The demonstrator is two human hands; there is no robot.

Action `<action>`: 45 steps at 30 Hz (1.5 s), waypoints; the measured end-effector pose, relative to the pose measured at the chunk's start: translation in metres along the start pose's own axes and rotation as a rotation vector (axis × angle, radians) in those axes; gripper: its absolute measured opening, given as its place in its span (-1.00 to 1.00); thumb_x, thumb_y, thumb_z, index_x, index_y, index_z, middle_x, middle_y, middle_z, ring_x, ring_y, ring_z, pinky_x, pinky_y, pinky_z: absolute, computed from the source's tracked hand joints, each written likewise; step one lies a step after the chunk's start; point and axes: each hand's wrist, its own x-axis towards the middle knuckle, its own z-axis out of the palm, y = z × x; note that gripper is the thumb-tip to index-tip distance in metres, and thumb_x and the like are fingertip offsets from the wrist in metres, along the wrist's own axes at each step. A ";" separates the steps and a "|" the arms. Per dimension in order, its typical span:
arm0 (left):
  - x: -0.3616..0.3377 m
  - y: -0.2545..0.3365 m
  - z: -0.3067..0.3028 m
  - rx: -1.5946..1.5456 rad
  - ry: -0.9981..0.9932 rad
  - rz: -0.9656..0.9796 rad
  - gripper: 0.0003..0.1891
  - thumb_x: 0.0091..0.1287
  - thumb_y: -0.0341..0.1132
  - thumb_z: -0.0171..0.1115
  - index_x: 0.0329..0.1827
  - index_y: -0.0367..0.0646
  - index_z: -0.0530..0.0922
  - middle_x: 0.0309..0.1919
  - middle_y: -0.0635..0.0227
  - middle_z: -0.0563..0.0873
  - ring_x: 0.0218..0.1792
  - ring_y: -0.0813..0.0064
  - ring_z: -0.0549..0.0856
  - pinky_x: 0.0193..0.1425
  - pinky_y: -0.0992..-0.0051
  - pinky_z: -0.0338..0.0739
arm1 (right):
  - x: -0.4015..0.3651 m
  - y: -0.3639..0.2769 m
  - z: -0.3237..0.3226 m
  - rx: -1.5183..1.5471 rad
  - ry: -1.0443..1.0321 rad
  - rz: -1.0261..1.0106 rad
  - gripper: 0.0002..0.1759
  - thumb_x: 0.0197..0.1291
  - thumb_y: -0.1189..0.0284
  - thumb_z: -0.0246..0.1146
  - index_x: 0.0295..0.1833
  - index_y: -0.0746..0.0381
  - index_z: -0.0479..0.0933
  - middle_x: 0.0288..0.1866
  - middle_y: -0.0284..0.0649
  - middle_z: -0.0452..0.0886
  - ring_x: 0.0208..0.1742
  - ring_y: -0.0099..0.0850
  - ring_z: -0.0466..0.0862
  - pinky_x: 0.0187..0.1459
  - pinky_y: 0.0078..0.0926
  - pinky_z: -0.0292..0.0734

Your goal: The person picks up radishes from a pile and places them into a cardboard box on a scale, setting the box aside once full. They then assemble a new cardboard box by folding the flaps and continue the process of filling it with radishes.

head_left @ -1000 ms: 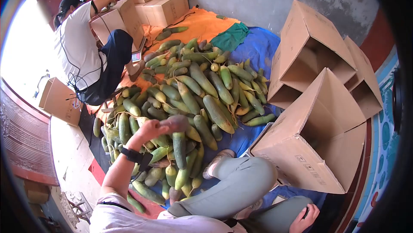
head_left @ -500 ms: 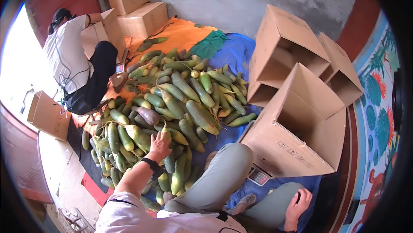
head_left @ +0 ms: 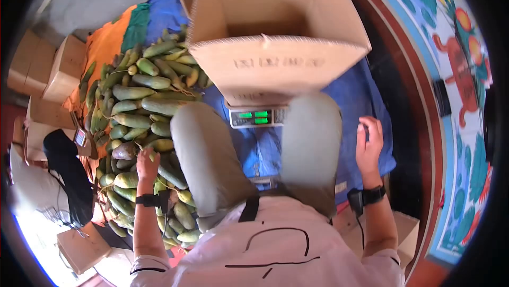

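Note:
A large heap of green radishes (head_left: pixel 142 92) lies to my left. My left hand (head_left: pixel 148 164) is at the near part of the heap, its fingers curled round a green radish (head_left: pixel 153 156) whose tip shows; the rest is hidden. A purplish radish (head_left: pixel 125 151) lies just beyond it. My right hand (head_left: pixel 369 146) hovers at the right, apart from my knee, its fingers loosely bent with something small and dark between thumb and finger. Ahead of my knees, an open cardboard box (head_left: pixel 281 67) stands on a scale (head_left: pixel 258 117) with lit green digits.
A blue sheet (head_left: pixel 360 96) and an orange sheet (head_left: pixel 106 38) cover the floor. At the left another person (head_left: pixel 66 165) sits beside cardboard boxes (head_left: pixel 64 69) and a second scale (head_left: pixel 80 137). A painted wall (head_left: pixel 413 1) runs along the right.
My view has turned right and down, towards the box and scale. My left hand, spread over the heap before, has closed on a radish. My right hand has left my knee.

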 end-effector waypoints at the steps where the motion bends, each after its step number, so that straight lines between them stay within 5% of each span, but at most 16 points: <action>1: 0.004 -0.002 0.002 -0.076 0.108 0.071 -0.56 0.26 -0.14 0.23 0.15 -0.15 0.52 0.14 0.07 0.57 0.22 0.07 0.48 0.31 0.24 0.35 | -0.010 0.011 -0.003 -0.022 -0.003 0.040 -0.86 0.17 0.61 0.14 -0.14 0.34 0.51 -0.16 -0.04 0.55 -0.12 -0.11 0.57 -0.04 -0.31 0.47; 5: 0.013 0.057 -0.058 -0.286 0.225 0.138 -0.70 0.32 -0.25 0.17 0.01 -0.26 0.58 -0.02 0.01 0.65 0.04 0.06 0.61 0.19 0.28 0.44 | -0.060 0.059 -0.011 -0.119 -0.052 0.122 -0.87 0.18 0.59 0.15 -0.14 0.33 0.51 -0.17 -0.06 0.56 -0.12 -0.10 0.57 -0.05 -0.31 0.48; 10: 0.003 0.118 -0.113 -0.417 0.277 0.090 -0.67 0.38 -0.24 0.13 0.10 -0.25 0.56 0.01 0.11 0.67 -0.04 0.31 0.65 0.12 0.44 0.46 | -0.137 0.132 -0.018 -0.349 -0.218 0.162 -0.88 0.18 0.50 0.18 -0.17 0.27 0.52 -0.17 -0.06 0.57 -0.10 -0.04 0.57 -0.08 -0.20 0.49; 15: -0.007 0.146 -0.135 -0.673 0.343 0.202 -0.66 0.47 -0.23 0.05 0.17 -0.25 0.54 0.03 0.31 0.66 0.06 0.56 0.57 0.22 0.53 0.37 | -0.209 0.200 -0.021 -0.591 -0.464 0.524 -0.78 0.15 0.29 0.20 -0.18 0.20 0.56 -0.16 -0.02 0.60 -0.10 0.02 0.60 -0.08 -0.09 0.52; 27: -0.002 0.194 -0.156 -0.605 0.351 0.390 -0.64 0.48 -0.19 0.04 0.21 -0.21 0.51 0.07 0.25 0.65 0.09 0.50 0.57 0.23 0.49 0.36 | -0.275 0.222 -0.046 -0.694 -0.561 1.039 -0.62 0.23 0.21 -0.02 -0.10 0.23 0.57 -0.09 0.09 0.64 -0.03 0.06 0.63 0.00 -0.02 0.53; 29: -0.004 0.198 -0.154 -0.601 0.373 0.408 -0.64 0.48 -0.21 0.04 0.22 -0.21 0.50 0.07 0.26 0.65 0.09 0.49 0.57 0.22 0.48 0.37 | -0.287 0.228 -0.040 -0.651 -0.550 1.051 -0.61 0.24 0.20 -0.04 -0.10 0.23 0.57 -0.08 0.09 0.64 -0.01 0.05 0.63 0.01 -0.02 0.52; 30: -0.007 0.201 -0.157 -0.580 0.310 0.373 -0.61 0.50 -0.22 -0.03 0.25 -0.28 0.46 0.18 0.24 0.58 0.24 0.46 0.48 0.37 0.45 0.25 | -0.292 0.234 -0.040 -0.613 -0.539 1.073 -0.60 0.24 0.20 -0.05 -0.09 0.23 0.57 -0.06 0.09 0.64 0.01 0.05 0.62 0.03 -0.02 0.52; 45: 0.008 0.220 -0.130 -0.653 0.385 0.547 -0.52 0.50 -0.22 -0.06 0.40 -0.28 0.25 0.34 0.07 0.38 0.35 0.24 0.37 0.40 0.33 0.21 | -0.290 0.198 -0.036 -0.574 -0.474 1.190 -0.63 0.22 0.24 -0.03 -0.09 0.22 0.60 -0.06 0.06 0.64 0.01 0.03 0.62 0.03 -0.07 0.52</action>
